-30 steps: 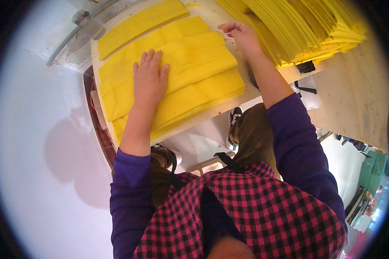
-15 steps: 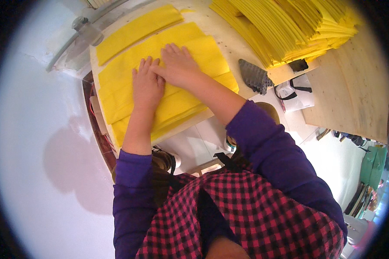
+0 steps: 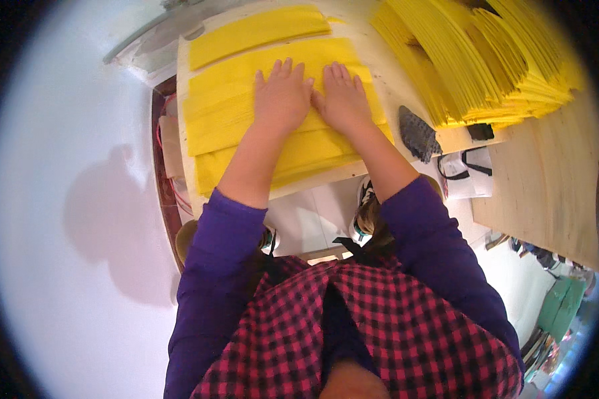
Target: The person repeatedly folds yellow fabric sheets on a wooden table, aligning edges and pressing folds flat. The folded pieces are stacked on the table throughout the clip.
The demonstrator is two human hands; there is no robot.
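Note:
A folded piece of yellow fabric (image 3: 226, 110) lies flat on a light wooden table in front of me. My left hand (image 3: 283, 96) rests palm down on it, fingers stretched forward. Just to its right, my right hand (image 3: 343, 100) also lies flat on the fabric, fingers out and its thumb close to the left thumb. Neither hand grips anything. A separate yellow strip (image 3: 259, 33) lies along the far side of the table, beyond my fingertips.
Tall stacks of folded yellow pieces (image 3: 459, 63) stand at the far right. Between them and the fabric lies a dark grey textured piece (image 3: 418, 134). A white bag with black handles (image 3: 466, 174) sits below the table edge. A white wall (image 3: 66, 199) is on the left.
My hands, which overlapped at the thumb and fingers, have moved apart and now lie side by side. The right hand has shifted rightward on the fabric. The whole view has shifted slightly.

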